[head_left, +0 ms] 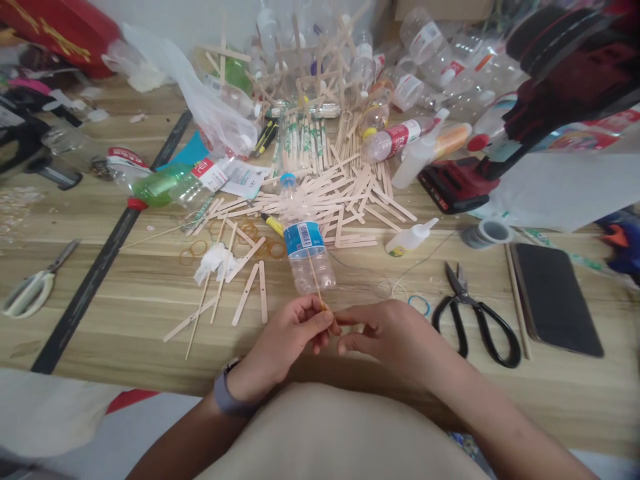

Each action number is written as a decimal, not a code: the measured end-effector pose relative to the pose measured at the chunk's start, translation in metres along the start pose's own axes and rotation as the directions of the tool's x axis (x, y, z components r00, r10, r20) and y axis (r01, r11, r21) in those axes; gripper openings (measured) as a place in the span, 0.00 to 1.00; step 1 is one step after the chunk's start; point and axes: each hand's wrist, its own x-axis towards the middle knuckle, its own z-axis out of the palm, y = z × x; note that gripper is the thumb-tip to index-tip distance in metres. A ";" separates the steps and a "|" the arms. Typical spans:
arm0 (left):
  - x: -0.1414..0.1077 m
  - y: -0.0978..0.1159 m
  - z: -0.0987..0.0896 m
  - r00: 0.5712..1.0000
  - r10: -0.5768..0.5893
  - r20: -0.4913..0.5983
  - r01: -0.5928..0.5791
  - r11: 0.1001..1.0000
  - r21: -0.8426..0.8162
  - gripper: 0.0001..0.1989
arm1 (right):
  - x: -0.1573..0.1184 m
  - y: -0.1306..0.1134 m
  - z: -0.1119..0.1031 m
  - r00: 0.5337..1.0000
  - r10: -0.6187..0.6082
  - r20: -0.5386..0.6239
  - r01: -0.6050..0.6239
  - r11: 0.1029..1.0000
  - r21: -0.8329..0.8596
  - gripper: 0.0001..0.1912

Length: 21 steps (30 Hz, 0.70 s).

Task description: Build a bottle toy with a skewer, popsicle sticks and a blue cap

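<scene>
My left hand [303, 327] is closed around the lower part of a thin wooden skewer [315, 275], thumb on top. The skewer points away from me, in front of a clear plastic bottle [314, 273] with a blue label and blue cap. A small orange-brown band-like bit shows on the skewer at the fingertips, too small to name surely. My right hand [385, 330] meets the left at the skewer's near end, its finger and thumb bent together; what they pinch is hidden. Left of the bottle lie loose craft sticks [246, 293], skewers and rubber bands [250, 237].
Black-handled cutters [473, 310], a phone [557, 300], a glue bottle [411, 239] and a tape roll [487, 233] lie to the right. A red cordless drill [460, 183] stands behind them. Scissors [37, 283] are far left. Craft sticks [350, 190] and plastic bottles crowd the back.
</scene>
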 end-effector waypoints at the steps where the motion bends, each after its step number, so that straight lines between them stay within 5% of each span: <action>1: 0.000 -0.001 0.000 1.000 0.001 -0.013 -0.001 1.000 0.004 0.12 | 0.001 0.000 0.004 1.000 -0.010 -0.025 0.010 1.000 0.008 0.07; 11: 0.000 -0.014 -0.001 1.000 0.001 0.005 -0.002 0.997 0.079 0.17 | 0.005 0.003 0.033 0.997 0.061 0.040 -0.073 0.868 0.492 0.06; 21: -0.013 -0.008 -0.011 0.995 0.096 0.041 -0.104 0.891 0.442 0.21 | 0.005 0.008 0.036 0.978 0.209 0.001 -0.166 0.775 0.610 0.13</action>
